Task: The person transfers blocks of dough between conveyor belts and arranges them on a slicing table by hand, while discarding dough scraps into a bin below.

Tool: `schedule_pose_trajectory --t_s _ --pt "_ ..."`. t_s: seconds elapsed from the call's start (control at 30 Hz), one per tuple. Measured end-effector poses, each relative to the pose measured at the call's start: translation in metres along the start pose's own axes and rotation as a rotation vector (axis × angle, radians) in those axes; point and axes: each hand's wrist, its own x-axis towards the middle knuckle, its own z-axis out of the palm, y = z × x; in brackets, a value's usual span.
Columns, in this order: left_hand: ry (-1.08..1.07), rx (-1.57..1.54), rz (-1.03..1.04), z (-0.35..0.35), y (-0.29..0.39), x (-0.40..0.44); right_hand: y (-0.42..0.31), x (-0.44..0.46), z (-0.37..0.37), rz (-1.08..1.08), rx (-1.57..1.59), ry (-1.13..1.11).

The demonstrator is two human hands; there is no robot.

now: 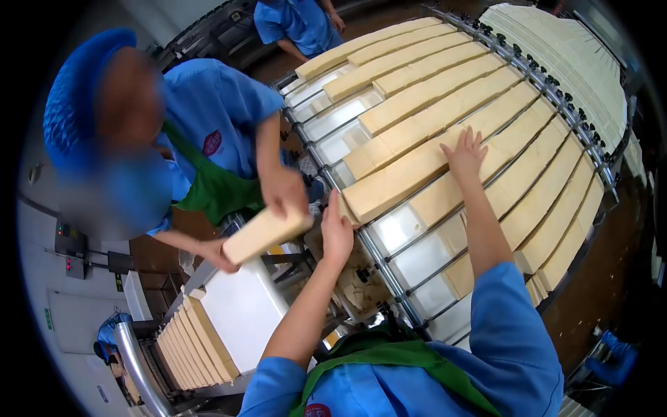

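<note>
My right hand [464,158] lies with spread fingers on a long pale cream block [396,182] in one lane of the wide slatted table. My left hand [337,235] is upright with straight fingers, its palm side against or very near that block's near-left end; exact contact is hard to tell. Neither hand grips anything. To the left, a co-worker in a blue cap and green apron holds a shorter cream block [267,236] in both hands, slightly blurred.
Thin metal dividers separate several rows of blocks [549,184] on the table. A metal rail [372,243] edges its near side. A white board [240,313] adjoins a conveyor with several upright slabs [198,340]. Broken pieces [361,288] lie below. Another person [295,28] stands behind.
</note>
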Motion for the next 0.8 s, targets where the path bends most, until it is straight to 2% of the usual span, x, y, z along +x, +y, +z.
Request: schedule_pose_trajectory --t_s 0.03,0.13,0.17,0.2,0.27,0.33,0.37,0.4,0.43,0.53,0.6,0.67,0.7,0.73,0.8 --pt "-0.021 -0.290 -0.039 0.023 -0.025 0.005 0.009 0.002 0.011 0.043 -0.080 -0.006" --pt "-0.048 -0.391 -0.057 0.024 -0.017 0.011 0.017 0.012 0.005 0.044 -0.044 -0.122" --pt "-0.118 -0.463 -0.167 0.021 -0.011 0.008 0.018 0.010 0.004 0.041 -0.045 -0.124" --pt "-0.111 -0.467 -0.160 0.014 0.003 0.011 0.017 0.012 0.001 0.049 -0.045 -0.145" --pt "-0.163 -0.334 -0.241 0.005 0.017 0.011 0.007 0.009 -0.005 0.040 -0.041 -0.167" --pt "-0.086 -0.215 -0.090 0.019 -0.006 0.015 -0.013 -0.008 -0.015 0.014 0.009 -0.187" --pt "-0.102 -0.134 -0.111 0.025 -0.011 0.016 -0.027 -0.023 0.002 -0.117 0.080 -0.003" --pt "-0.048 0.025 -0.014 0.025 -0.008 0.016 -0.047 -0.041 0.002 -0.207 0.183 0.038" --pt "-0.033 -0.032 -0.022 0.026 -0.009 0.017 -0.074 -0.064 -0.002 -0.297 0.286 0.075" --pt "-0.073 -0.319 -0.156 0.022 -0.019 0.018 -0.142 -0.128 -0.022 -0.530 0.549 -0.047" --pt "-0.034 -0.263 -0.177 0.002 -0.008 0.010 -0.163 -0.156 -0.033 -0.518 0.490 -0.124" --pt "-0.077 -0.505 -0.361 -0.020 0.005 0.000 -0.163 -0.161 -0.020 -0.538 0.402 -0.055" --pt "-0.083 -0.573 -0.353 -0.027 -0.001 -0.007 -0.164 -0.162 -0.015 -0.540 0.304 0.014" --pt "-0.071 -0.566 -0.350 -0.034 -0.010 -0.015 -0.169 -0.164 -0.013 -0.547 0.314 0.020" --pt "-0.039 -0.749 -0.304 -0.049 -0.031 -0.039 -0.175 -0.170 -0.012 -0.444 0.373 -0.005"
